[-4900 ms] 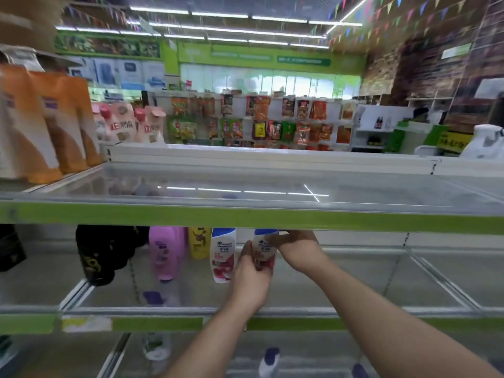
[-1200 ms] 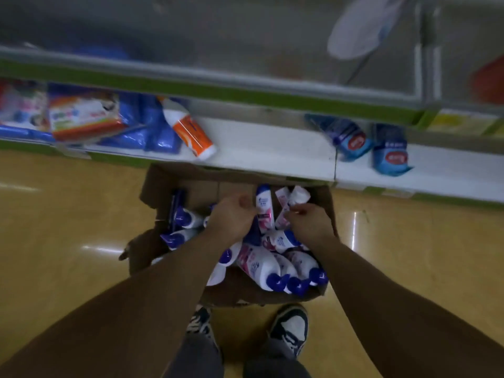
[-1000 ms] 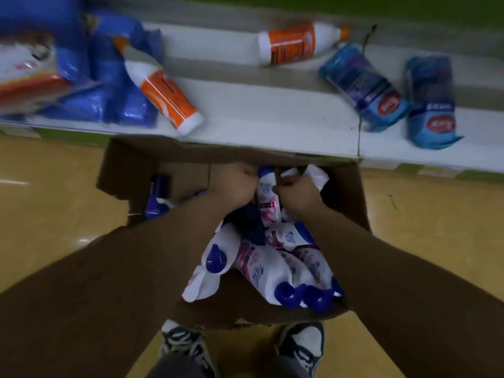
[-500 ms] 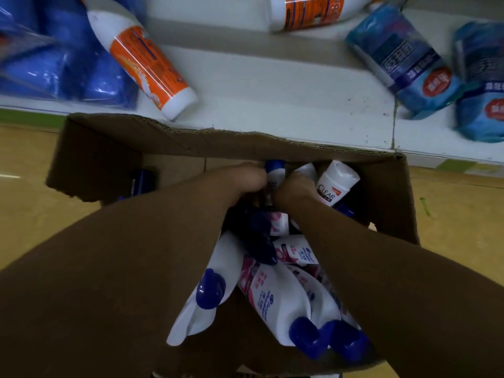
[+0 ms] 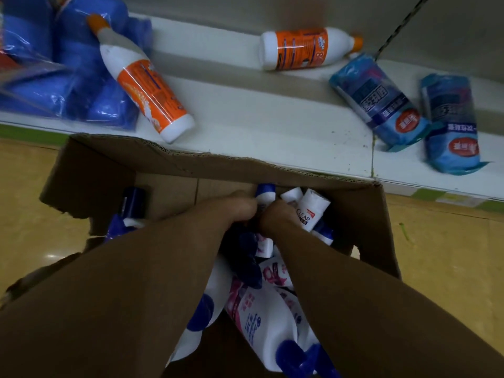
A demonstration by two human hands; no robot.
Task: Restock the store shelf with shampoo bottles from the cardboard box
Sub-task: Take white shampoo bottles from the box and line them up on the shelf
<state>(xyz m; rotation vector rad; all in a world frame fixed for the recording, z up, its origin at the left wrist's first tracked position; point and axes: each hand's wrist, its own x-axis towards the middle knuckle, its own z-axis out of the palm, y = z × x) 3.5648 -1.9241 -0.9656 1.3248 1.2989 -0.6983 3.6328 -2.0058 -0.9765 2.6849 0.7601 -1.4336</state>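
Note:
An open cardboard box (image 5: 191,162) stands on the floor against the bottom shelf (image 5: 259,113). It holds several white shampoo bottles with blue caps, most lying down (image 5: 261,323). Both my forearms reach down into it. My left hand (image 5: 237,207) and my right hand (image 5: 275,215) meet at the far wall, fingers curled around an upright blue-capped shampoo bottle (image 5: 266,192); the fingertips are hidden. A white CLEAR bottle (image 5: 311,211) leans just right of my right hand.
On the white bottom shelf lie two orange-and-white cleaner bottles (image 5: 144,85) (image 5: 302,47), two blue wrapped rolls (image 5: 379,99) (image 5: 452,124) at the right and blue plastic packs (image 5: 68,77) at the left. Glossy yellow floor (image 5: 441,255) flanks the box.
I turned from the upper shelf, where I set a bottle, down to the box. My head has dropped closer, and both hands have closed in on the upright bottle at the far wall.

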